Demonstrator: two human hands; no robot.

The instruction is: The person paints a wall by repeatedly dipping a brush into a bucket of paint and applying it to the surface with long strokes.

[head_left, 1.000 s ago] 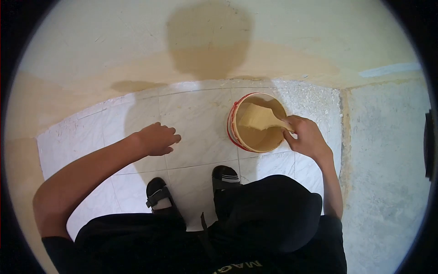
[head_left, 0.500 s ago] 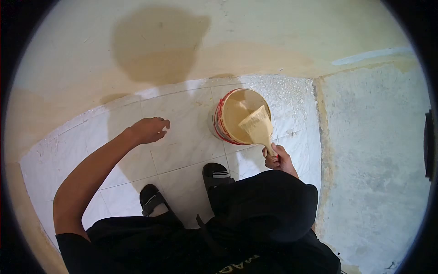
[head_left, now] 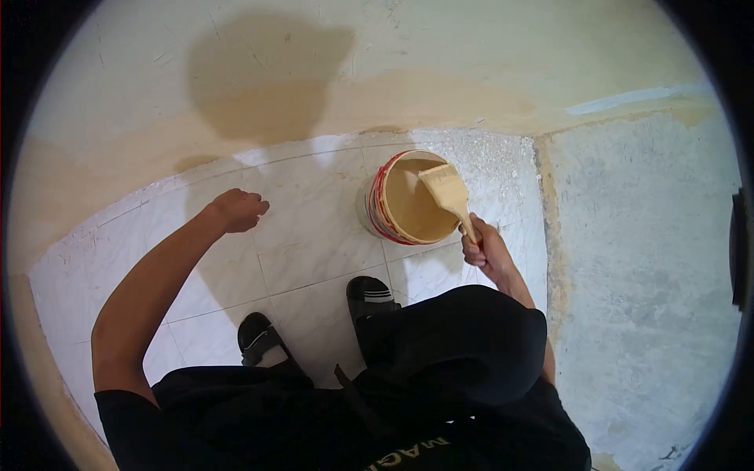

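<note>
My right hand (head_left: 488,250) is wrapped round the handle of a wide paintbrush (head_left: 444,188). The brush's head, coated in beige paint, lies over the right side of a paint bucket's opening. Red streaks mark the rim and wall of this bucket (head_left: 377,206), which stands on the floor. Inside it is beige paint (head_left: 414,206). Well to the left of the bucket, my left hand (head_left: 242,210) hangs above the tiles with its fingers curled together and nothing in them.
White marbled tiles (head_left: 314,212) cover the floor, with pale specks near the far corner. Ahead rises a wall (head_left: 440,94) with a beige band along its foot. A rough grey wall (head_left: 628,235) stands at the right. My sandalled feet (head_left: 369,297) are below the bucket.
My right hand has moved up and slightly right, and the brush head has shifted up toward the bucket's far right rim. My left hand has drifted left and its fingers have curled in.
</note>
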